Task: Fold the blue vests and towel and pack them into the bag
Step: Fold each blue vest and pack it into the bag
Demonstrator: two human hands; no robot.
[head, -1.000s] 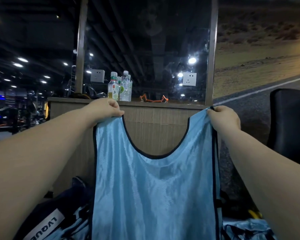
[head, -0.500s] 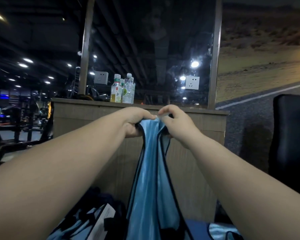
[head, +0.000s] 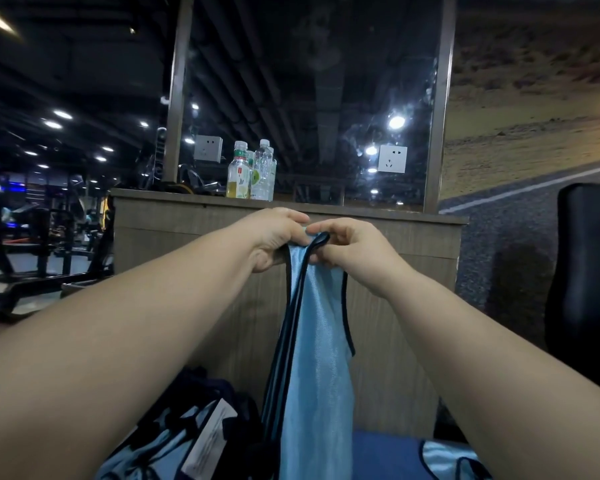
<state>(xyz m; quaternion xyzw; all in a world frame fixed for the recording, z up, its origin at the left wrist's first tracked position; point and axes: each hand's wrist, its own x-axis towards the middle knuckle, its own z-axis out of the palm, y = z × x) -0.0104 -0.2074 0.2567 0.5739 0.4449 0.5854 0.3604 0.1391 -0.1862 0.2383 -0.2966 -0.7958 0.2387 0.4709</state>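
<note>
Down at the bottom left, closest to the camera, sits what looks like the dark bag (head: 201, 389), mouth open, with pale blue cloth and a white label showing in it. Bottom right, a second vest (head: 447, 460) lies on a blue surface, not folded as far as I can tell.

Up the middle hangs the blue vest (head: 317, 358) being worked on, doubled lengthwise so its black-trimmed edges run side by side. Both hands are at the top of it, close together. The left hand (head: 276, 237) grips the bunched shoulder straps, and the right hand (head: 349, 247) pinches the trim just beside it.

So I'd say this is mid-fold on one vest, with the lengthwise halving done. The next move probably needs one hand to take both straps so the other can slide down, catch the hem and bring it up. The fabric looks slippery, so the layers could slide apart.

Behind all that is the wooden bench (head: 187, 233) with a few bottles (head: 252, 171) in front of a mirror. Can't spot the towel anywhere.
</note>
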